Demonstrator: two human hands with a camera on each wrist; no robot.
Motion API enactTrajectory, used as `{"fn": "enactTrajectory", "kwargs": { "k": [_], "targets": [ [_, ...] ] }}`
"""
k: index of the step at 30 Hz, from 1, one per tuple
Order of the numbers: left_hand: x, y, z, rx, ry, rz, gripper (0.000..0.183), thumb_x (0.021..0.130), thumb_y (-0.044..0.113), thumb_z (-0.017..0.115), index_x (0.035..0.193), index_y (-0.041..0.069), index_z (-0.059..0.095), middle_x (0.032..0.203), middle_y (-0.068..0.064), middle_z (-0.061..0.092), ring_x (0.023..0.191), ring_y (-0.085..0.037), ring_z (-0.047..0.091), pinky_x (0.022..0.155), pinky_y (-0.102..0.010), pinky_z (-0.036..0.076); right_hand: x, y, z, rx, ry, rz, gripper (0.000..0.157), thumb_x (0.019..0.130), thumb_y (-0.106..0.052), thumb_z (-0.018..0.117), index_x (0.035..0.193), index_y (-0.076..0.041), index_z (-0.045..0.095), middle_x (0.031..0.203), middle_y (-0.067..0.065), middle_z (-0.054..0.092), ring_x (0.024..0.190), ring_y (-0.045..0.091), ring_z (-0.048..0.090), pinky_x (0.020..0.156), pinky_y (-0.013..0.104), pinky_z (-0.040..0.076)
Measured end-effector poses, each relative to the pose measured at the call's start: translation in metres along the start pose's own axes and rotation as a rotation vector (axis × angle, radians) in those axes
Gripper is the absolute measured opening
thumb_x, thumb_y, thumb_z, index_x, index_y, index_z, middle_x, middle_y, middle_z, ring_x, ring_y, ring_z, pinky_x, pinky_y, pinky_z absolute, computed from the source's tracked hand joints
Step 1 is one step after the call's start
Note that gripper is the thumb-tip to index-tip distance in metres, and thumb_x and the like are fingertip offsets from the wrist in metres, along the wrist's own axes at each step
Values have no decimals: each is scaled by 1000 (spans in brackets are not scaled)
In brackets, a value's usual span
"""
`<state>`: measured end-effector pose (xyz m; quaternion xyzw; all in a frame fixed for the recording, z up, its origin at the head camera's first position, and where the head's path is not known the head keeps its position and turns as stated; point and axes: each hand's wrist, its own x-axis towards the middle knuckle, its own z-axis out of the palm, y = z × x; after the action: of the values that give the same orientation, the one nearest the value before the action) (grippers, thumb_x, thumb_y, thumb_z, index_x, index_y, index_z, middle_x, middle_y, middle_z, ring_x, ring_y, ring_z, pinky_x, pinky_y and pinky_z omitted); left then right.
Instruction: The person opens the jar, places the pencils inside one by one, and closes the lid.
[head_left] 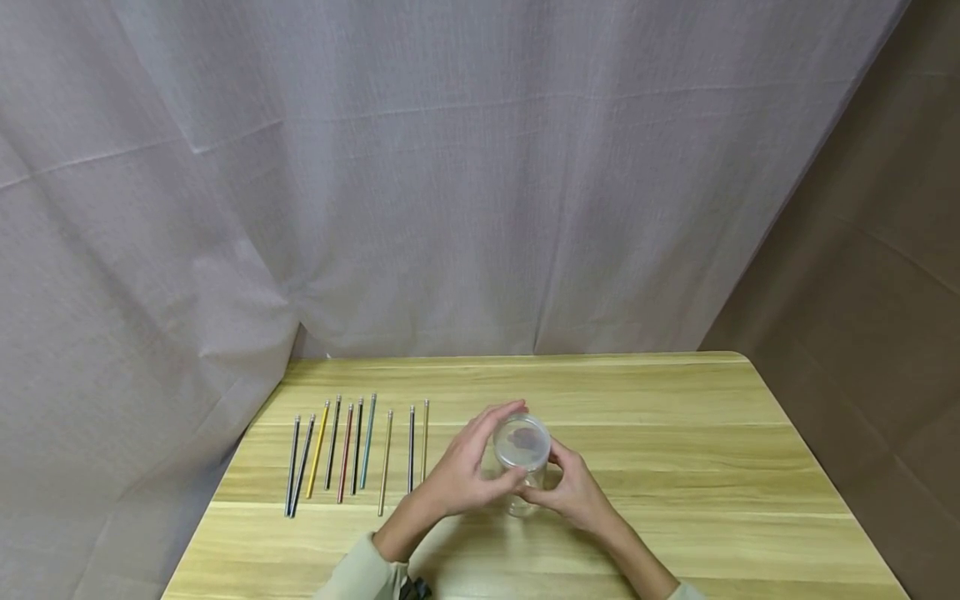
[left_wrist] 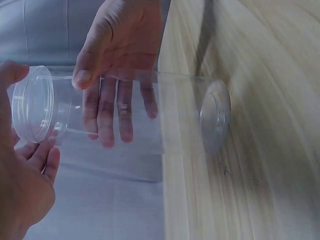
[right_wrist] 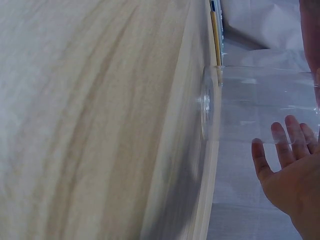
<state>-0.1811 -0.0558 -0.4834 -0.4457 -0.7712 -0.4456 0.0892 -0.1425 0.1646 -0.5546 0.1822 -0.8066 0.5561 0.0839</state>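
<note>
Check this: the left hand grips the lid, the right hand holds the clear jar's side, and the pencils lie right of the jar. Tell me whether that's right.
One error: the pencils lie left of the clear jar, as the head view shows. The left hand, right hand and lid are as stated.

10 pencils [head_left: 357, 447] lie on table [head_left: 712, 500] (left of jar [head_left: 522, 446]).

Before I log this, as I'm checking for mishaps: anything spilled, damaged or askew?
Nothing stands out. The clear jar looks upright between the left hand and right hand, and the pencils lie in a loose row, none visibly broken.
</note>
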Motion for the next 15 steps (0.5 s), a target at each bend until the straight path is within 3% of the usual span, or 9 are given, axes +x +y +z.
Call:
{"fn": "enactTrajectory", "kwargs": {
  "k": [7,15],
  "targets": [
    [1,3,2,49,65,-40,83,87,36,86,157,14,46,150,-5,57,134,-21,57,111,-52,46,1,-5,-1,43,-16,36,76,81,-19,94,147,-7,58,137,6,69,123,30,64,108,58,43],
    [8,11,-6,22,121,-130,82,85,36,88,155,14,50,147,2,58,134,-20,56,109,-52,47,1,-7,-1,43,-14,51,78,81,-22,95,148,-8,58,135,4,70,122,25,65,107,64,42]
  ]
}}
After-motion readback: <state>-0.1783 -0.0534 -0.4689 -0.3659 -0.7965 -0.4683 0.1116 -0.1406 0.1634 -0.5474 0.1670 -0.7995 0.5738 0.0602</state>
